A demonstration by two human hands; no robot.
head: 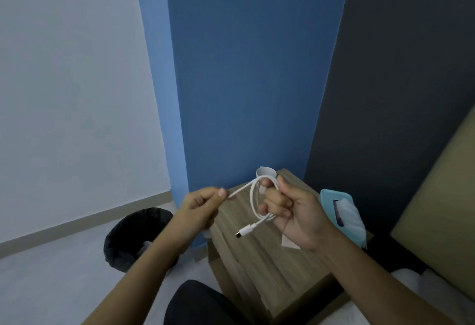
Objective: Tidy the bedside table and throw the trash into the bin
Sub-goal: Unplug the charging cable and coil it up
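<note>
A white charging cable (253, 203) is coiled in loops around the fingers of my right hand (293, 215), above the wooden bedside table (259, 268). Its plug end (245, 230) hangs free below the coil. My left hand (199, 209) pinches the cable's other end, stretched out to the left of the coil. A white cup (266, 172) stands at the table's far edge behind the coil. A scrap of white paper (290, 243) lies on the table under my right hand. The black bin (128, 239) stands on the floor left of the table.
A light blue tissue box (344, 215) with a tissue sticking out sits at the table's right edge. A bed with a tan headboard (437, 209) is on the right. Blue and dark walls rise behind the table. My dark-trousered knee (203, 304) is below.
</note>
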